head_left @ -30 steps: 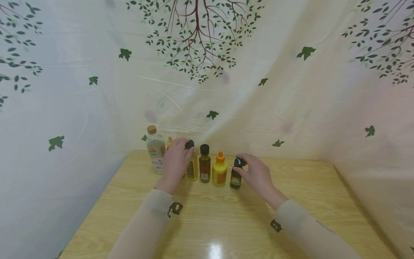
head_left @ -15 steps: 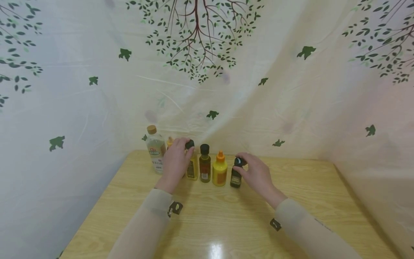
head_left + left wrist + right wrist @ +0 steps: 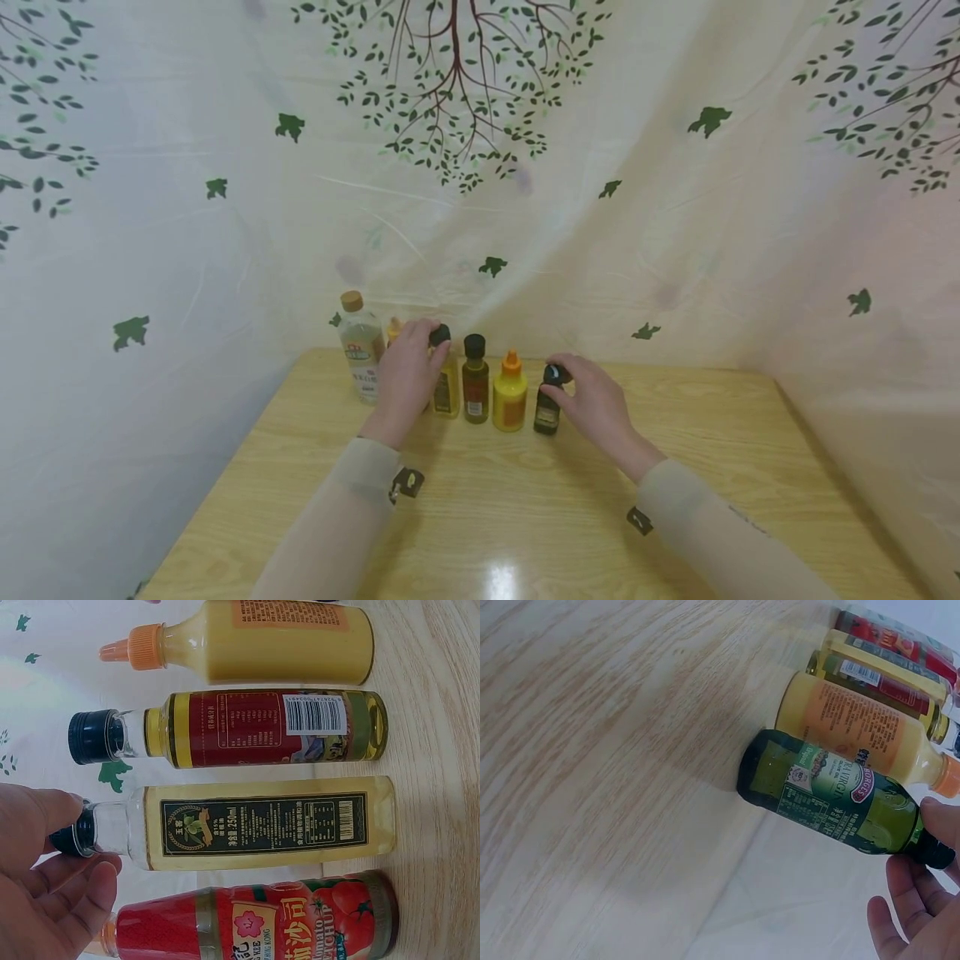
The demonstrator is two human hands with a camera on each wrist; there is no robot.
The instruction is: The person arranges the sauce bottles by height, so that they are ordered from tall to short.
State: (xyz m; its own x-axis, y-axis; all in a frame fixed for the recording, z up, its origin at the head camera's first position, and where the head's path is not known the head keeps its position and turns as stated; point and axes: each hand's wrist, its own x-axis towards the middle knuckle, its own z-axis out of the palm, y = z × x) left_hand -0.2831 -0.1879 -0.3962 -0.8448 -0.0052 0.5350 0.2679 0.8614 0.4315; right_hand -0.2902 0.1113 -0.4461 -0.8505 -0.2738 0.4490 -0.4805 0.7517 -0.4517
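My left hand pinches the black cap of a clear glass oil bottle with a dark label. In the head view that hand covers most of a ketchup bottle, which shows red in the left wrist view. At the row's right end, thumb and fingers of my right hand grip the dark cap of a green olive oil bottle. Both held bottles are upright or nearly so. Between the hands stand a red-labelled oil bottle with a black cap and a yellow squeeze bottle with an orange nozzle.
A tall clear bottle with a tan cap ends the row at the left. Behind the bottles, a pale curtain printed with leaves hangs along the far edge of the wooden table. Curtain also flanks both sides.
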